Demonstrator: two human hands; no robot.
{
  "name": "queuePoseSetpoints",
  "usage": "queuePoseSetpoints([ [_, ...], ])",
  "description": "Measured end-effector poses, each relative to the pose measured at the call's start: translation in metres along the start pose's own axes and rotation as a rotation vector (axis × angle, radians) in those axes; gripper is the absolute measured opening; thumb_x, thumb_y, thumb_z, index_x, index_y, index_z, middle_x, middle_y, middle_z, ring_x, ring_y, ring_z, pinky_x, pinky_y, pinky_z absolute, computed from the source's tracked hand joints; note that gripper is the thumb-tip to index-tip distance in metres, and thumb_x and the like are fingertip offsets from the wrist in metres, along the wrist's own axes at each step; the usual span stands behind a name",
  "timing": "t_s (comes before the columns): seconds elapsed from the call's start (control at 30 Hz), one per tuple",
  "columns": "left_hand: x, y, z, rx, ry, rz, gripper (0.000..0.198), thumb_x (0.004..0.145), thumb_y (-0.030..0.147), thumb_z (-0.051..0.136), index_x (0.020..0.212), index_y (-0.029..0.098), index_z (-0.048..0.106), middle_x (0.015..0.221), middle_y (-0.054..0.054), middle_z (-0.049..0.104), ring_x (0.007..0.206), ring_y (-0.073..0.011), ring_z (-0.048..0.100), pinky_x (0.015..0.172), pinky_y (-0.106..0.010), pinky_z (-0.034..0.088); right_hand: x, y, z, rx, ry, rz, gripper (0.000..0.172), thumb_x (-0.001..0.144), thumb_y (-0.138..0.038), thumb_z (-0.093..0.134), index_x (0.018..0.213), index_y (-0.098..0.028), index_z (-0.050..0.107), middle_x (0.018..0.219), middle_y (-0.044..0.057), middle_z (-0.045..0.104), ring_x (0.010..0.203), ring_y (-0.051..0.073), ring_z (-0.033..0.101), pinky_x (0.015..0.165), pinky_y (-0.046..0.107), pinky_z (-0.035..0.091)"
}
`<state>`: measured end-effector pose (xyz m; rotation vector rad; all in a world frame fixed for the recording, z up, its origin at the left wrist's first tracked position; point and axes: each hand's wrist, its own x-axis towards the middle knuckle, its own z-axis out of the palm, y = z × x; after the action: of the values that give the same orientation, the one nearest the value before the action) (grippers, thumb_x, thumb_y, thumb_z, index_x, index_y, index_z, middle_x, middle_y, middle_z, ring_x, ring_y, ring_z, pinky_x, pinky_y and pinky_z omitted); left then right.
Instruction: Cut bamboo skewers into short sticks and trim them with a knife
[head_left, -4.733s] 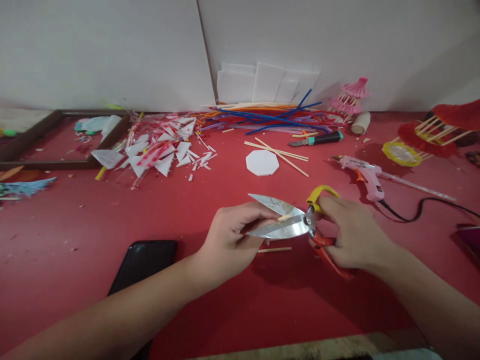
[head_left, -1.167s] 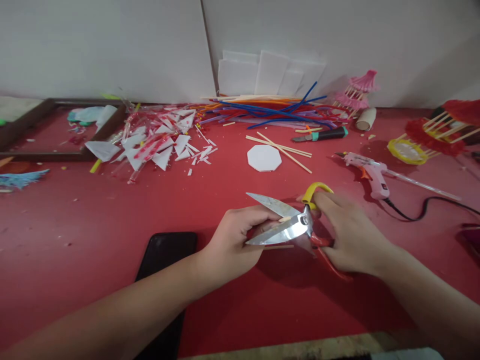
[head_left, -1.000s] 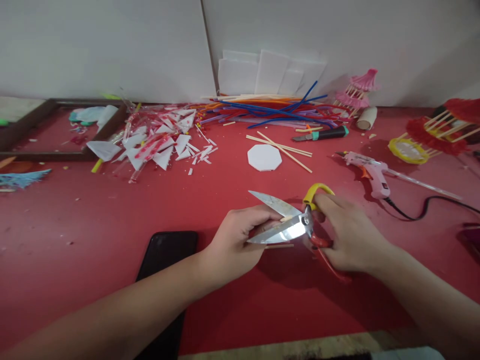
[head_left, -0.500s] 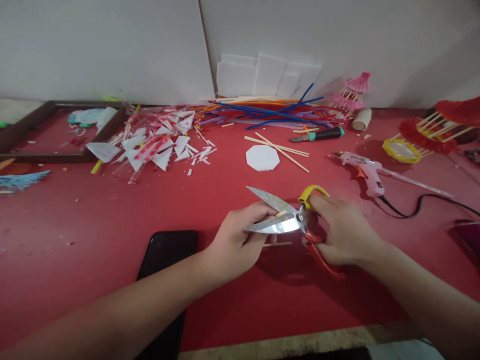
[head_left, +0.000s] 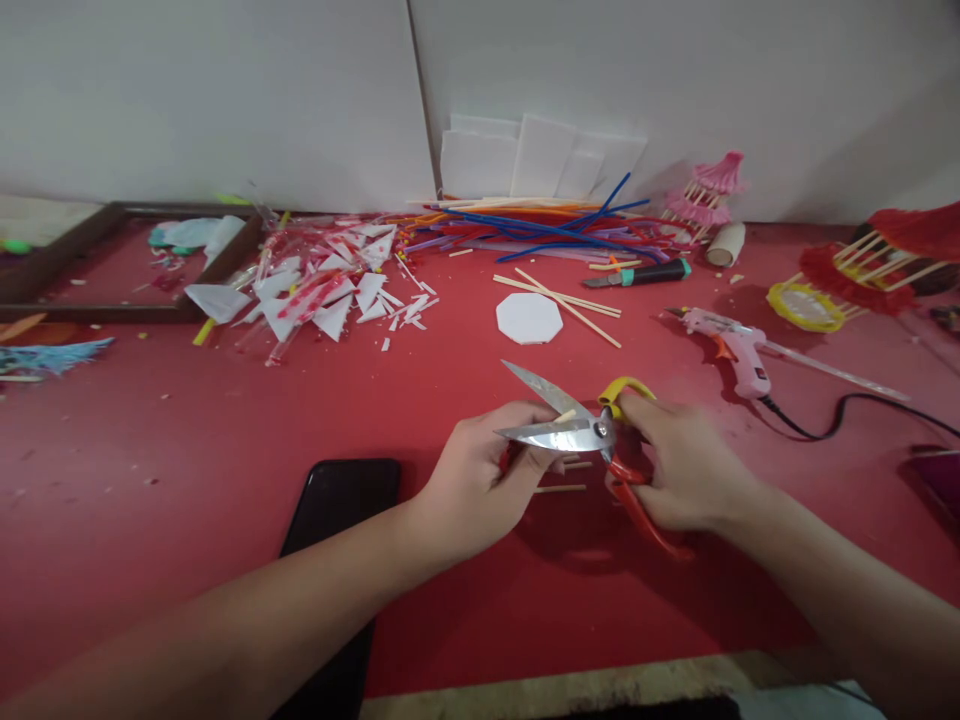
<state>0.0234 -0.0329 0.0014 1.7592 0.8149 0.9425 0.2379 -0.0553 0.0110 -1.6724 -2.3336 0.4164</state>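
My right hand [head_left: 675, 460] is closed around the yellow and red handles of a pair of scissors [head_left: 562, 436], whose blades stand apart and point left. My left hand [head_left: 480, 475] pinches a thin wooden stick [head_left: 566, 416], and the stick's pale end shows between the blades. Most of that stick is hidden by the fingers and the lower blade. Beneath the hands, short cut sticks [head_left: 562, 488] lie on the red table [head_left: 600, 620]. A white octagonal piece [head_left: 529, 318] lies beyond the blades, with longer sticks [head_left: 581, 298] crossed beside it.
A black phone [head_left: 337, 520] lies by my left forearm. To the right are a pink glue gun [head_left: 731, 345] with a cord and a red and yellow stick model [head_left: 862, 265]. Farther back sit a cutter knife [head_left: 645, 272], pipe cleaners [head_left: 525, 228] and white scraps [head_left: 322, 300].
The scissor blades have closed slightly around the stick. More short sticks show beneath my left hand. The whole view has shifted a little.
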Motion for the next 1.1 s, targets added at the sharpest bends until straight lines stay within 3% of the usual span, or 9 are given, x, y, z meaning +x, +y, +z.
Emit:
queuePoseSetpoints([
  [0.07,-0.002,-0.002,0.001,0.037,0.072,-0.009,0.010,0.085,0.014,0.053,0.092,0.017,0.060,0.084,-0.006,0.070,0.072,-0.0137,0.065,0.063,-0.023,0.050,0.000,-0.001,0.000,-0.009,0.002,0.007,0.023,0.065,-0.029,0.054,0.077,-0.023,0.036,0.065,-0.001,0.050,0.053,0.014,0.043,0.051,0.026,0.030],
  [0.2,-0.004,-0.002,0.000,0.085,0.142,0.050,0.015,0.077,0.004,0.054,0.082,0.018,0.059,0.073,0.000,0.069,0.063,-0.0102,0.062,0.058,-0.020,0.047,0.001,-0.001,0.000,-0.053,0.035,-0.014,0.026,0.067,-0.031,0.056,0.079,-0.023,0.034,0.069,0.000,0.049,0.056,0.015,0.043,0.053,0.027,0.030],
  [0.27,-0.002,0.000,-0.002,0.043,0.119,0.040,0.018,0.073,0.001,0.055,0.079,0.018,0.059,0.072,0.001,0.069,0.061,-0.0089,0.061,0.056,-0.018,0.046,0.000,0.000,0.000,-0.051,0.036,-0.024,0.028,0.067,-0.029,0.057,0.081,-0.023,0.034,0.072,0.001,0.051,0.059,0.016,0.044,0.055,0.027,0.032],
  [0.43,0.004,0.006,-0.005,-0.310,-0.031,-0.203,0.013,0.069,0.006,0.066,0.075,0.015,0.059,0.072,-0.002,0.069,0.058,-0.0099,0.062,0.052,-0.018,0.048,-0.002,0.001,-0.002,-0.036,0.012,-0.047,0.027,0.066,-0.025,0.057,0.085,-0.022,0.038,0.079,0.004,0.054,0.067,0.019,0.048,0.060,0.029,0.036],
  [0.53,0.005,0.007,-0.006,-0.433,-0.070,-0.267,0.015,0.067,0.006,0.068,0.076,0.015,0.061,0.070,-0.001,0.067,0.057,-0.0096,0.062,0.051,-0.018,0.047,-0.003,0.001,-0.002,-0.040,0.011,-0.054,0.027,0.065,-0.025,0.056,0.086,-0.022,0.039,0.079,0.005,0.054,0.067,0.019,0.049,0.060,0.030,0.036],
  [0.73,0.004,0.003,-0.005,-0.407,-0.030,-0.265,0.005,0.074,0.015,0.068,0.076,0.015,0.063,0.072,-0.002,0.068,0.060,-0.0100,0.062,0.055,-0.019,0.048,-0.003,0.003,-0.001,-0.046,0.023,-0.041,0.027,0.065,-0.025,0.057,0.084,-0.022,0.039,0.079,0.004,0.055,0.067,0.019,0.049,0.059,0.029,0.036],
  [0.83,0.005,0.000,-0.003,-0.322,-0.020,-0.242,0.007,0.076,0.011,0.064,0.080,0.017,0.063,0.076,-0.002,0.069,0.066,-0.0112,0.063,0.061,-0.020,0.049,0.000,0.003,0.000,-0.033,0.023,-0.015,0.027,0.066,-0.028,0.058,0.083,-0.022,0.039,0.077,0.003,0.054,0.064,0.017,0.048,0.058,0.028,0.034],
  [0.97,0.007,0.001,-0.002,-0.227,0.193,-0.175,0.003,0.086,0.019,0.058,0.087,0.019,0.061,0.091,-0.003,0.065,0.081,-0.0121,0.060,0.072,-0.022,0.048,0.004,0.009,0.002,0.040,0.068,0.075,0.025,0.068,-0.029,0.059,0.080,-0.023,0.038,0.069,-0.001,0.051,0.057,0.015,0.045,0.053,0.026,0.031],
  [1.1,-0.010,0.006,-0.008,-0.312,0.467,-0.158,0.012,0.090,0.030,0.058,0.082,0.021,0.056,0.079,0.001,0.055,0.070,-0.0103,0.051,0.063,-0.021,0.045,0.008,0.023,0.002,0.113,0.136,0.183,0.022,0.066,-0.025,0.058,0.074,-0.024,0.037,0.059,-0.006,0.043,0.050,0.012,0.038,0.050,0.024,0.026],
])
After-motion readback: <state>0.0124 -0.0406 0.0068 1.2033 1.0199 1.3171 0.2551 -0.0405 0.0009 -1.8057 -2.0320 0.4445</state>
